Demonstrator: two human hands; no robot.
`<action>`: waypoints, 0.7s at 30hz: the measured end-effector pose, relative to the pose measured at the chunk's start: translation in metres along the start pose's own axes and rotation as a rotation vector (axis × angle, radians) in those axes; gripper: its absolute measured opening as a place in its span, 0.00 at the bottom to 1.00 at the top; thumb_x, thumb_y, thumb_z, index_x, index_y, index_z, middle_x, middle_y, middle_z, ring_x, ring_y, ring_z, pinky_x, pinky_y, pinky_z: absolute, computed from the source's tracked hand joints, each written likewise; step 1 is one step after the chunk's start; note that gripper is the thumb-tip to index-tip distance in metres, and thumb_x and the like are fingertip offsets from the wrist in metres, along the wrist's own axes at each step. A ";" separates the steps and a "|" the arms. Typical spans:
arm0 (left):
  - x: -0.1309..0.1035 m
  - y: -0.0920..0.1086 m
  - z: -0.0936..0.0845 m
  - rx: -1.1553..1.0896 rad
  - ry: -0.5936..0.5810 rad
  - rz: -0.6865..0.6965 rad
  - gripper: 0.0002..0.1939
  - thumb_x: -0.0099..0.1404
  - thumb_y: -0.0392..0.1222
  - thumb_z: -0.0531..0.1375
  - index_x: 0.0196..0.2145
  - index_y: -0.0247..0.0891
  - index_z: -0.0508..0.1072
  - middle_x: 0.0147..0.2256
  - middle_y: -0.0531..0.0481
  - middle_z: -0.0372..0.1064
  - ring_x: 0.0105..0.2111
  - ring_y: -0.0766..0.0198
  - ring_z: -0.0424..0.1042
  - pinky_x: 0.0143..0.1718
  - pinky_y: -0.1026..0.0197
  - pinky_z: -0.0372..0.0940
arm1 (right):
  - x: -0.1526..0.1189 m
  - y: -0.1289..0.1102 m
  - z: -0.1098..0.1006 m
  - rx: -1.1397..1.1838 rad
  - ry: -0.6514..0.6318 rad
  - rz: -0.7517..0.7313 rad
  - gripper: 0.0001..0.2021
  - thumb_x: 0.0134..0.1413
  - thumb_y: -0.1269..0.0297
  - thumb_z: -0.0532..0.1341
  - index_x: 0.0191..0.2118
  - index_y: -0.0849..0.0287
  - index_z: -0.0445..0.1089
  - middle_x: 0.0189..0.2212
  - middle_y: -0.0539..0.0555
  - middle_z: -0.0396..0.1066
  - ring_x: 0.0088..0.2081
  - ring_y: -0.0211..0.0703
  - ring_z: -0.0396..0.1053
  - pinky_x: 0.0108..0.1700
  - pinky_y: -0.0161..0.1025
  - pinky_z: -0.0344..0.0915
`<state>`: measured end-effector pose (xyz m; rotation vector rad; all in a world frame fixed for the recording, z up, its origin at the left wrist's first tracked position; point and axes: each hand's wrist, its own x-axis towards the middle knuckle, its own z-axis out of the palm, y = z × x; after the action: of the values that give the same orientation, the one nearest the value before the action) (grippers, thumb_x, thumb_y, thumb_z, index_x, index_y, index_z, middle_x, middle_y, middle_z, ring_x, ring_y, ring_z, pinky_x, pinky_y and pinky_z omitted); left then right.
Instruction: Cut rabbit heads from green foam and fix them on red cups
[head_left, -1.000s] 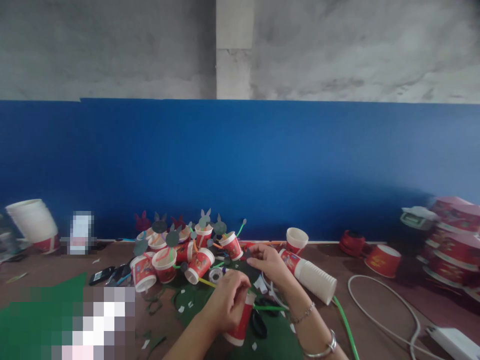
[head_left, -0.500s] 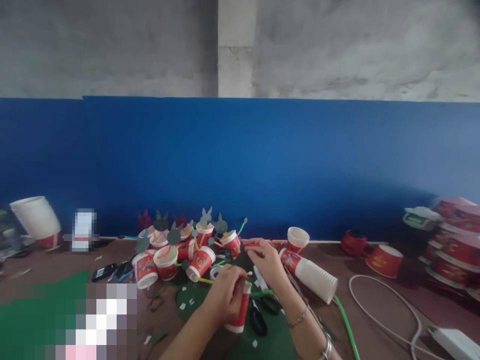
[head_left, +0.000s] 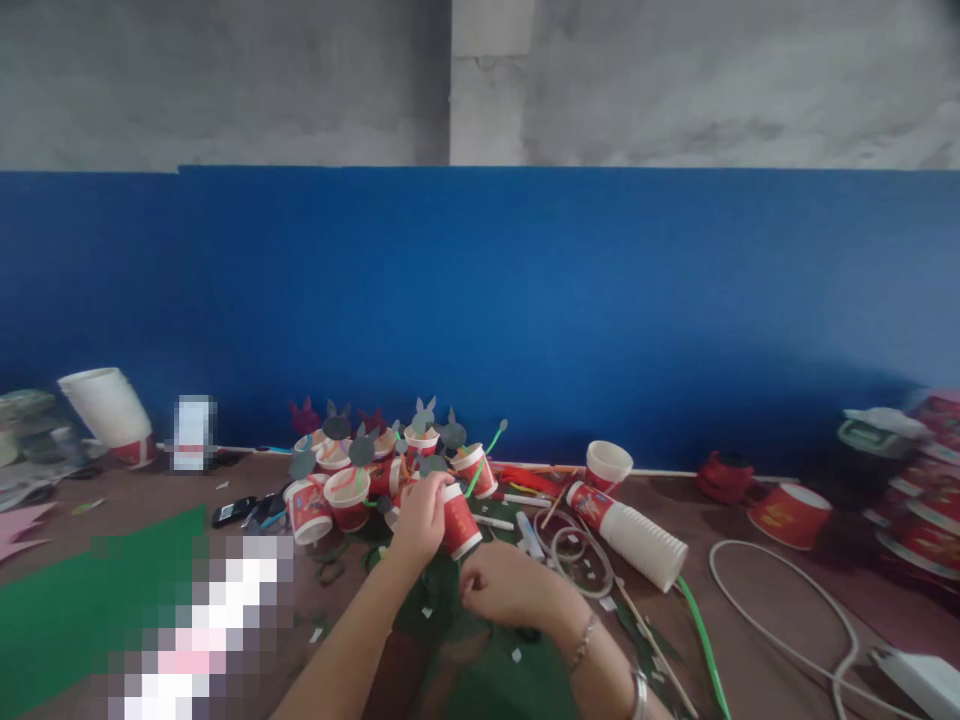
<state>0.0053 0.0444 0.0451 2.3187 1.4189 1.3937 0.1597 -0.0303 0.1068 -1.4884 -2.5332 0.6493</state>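
My left hand point(head_left: 421, 518) reaches out to the middle of the table, its fingers closed around the top of a red paper cup point(head_left: 460, 522) with a white rim. The cup leans, and my fingers partly cover it. My right hand point(head_left: 501, 583) is lower and to the right, with its fingers curled in just below the cup; what they hold, if anything, is hidden. Close beyond my left hand are several red paper cups point(head_left: 347, 503) decorated with grey and dark red paper animal heads point(head_left: 361, 450) and bent pipe-cleaner strips point(head_left: 487, 458).
A stack of paper cups point(head_left: 637, 540) lies on its side at the right, with an upright cup point(head_left: 609, 465) behind it. Tape rings point(head_left: 581, 560), a white cable point(head_left: 787, 545) and a red tub point(head_left: 791, 517) are farther right. Green paper point(head_left: 97, 610) lies left. A blue panel point(head_left: 525, 300) stands behind.
My left hand has carried the cup forward toward the decorated cups. My right hand has drawn back and down, its fingers now curled. The scissors that lay between my arms are mostly hidden.
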 end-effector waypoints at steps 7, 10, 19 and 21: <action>0.001 0.005 -0.010 0.061 -0.153 0.055 0.14 0.63 0.28 0.46 0.38 0.41 0.67 0.37 0.48 0.72 0.39 0.57 0.68 0.44 0.52 0.58 | 0.018 -0.018 0.040 -0.177 -0.052 0.029 0.14 0.45 0.71 0.57 0.40 0.59 0.73 0.37 0.60 0.76 0.40 0.51 0.73 0.37 0.37 0.65; 0.001 0.008 -0.011 0.074 -0.179 0.068 0.13 0.63 0.28 0.47 0.37 0.40 0.67 0.36 0.48 0.71 0.38 0.56 0.67 0.42 0.52 0.59 | 0.021 -0.021 0.048 -0.235 -0.061 0.011 0.16 0.45 0.73 0.56 0.43 0.59 0.71 0.36 0.61 0.76 0.38 0.51 0.74 0.35 0.36 0.65; 0.002 0.008 -0.007 0.048 -0.115 0.056 0.12 0.61 0.29 0.48 0.37 0.39 0.67 0.36 0.46 0.69 0.39 0.55 0.66 0.41 0.52 0.61 | 0.014 -0.007 0.032 -0.169 -0.014 -0.014 0.19 0.45 0.73 0.54 0.46 0.60 0.67 0.39 0.62 0.75 0.41 0.52 0.73 0.37 0.38 0.64; 0.003 0.009 -0.008 0.031 -0.084 0.062 0.12 0.61 0.29 0.48 0.37 0.39 0.67 0.35 0.46 0.69 0.38 0.56 0.66 0.41 0.52 0.62 | 0.015 -0.007 0.032 -0.172 -0.017 -0.030 0.19 0.45 0.72 0.54 0.46 0.60 0.67 0.39 0.61 0.75 0.41 0.53 0.73 0.36 0.38 0.64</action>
<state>0.0061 0.0380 0.0561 2.4286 1.3666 1.2821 0.1363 -0.0303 0.0793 -1.4983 -2.6788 0.4511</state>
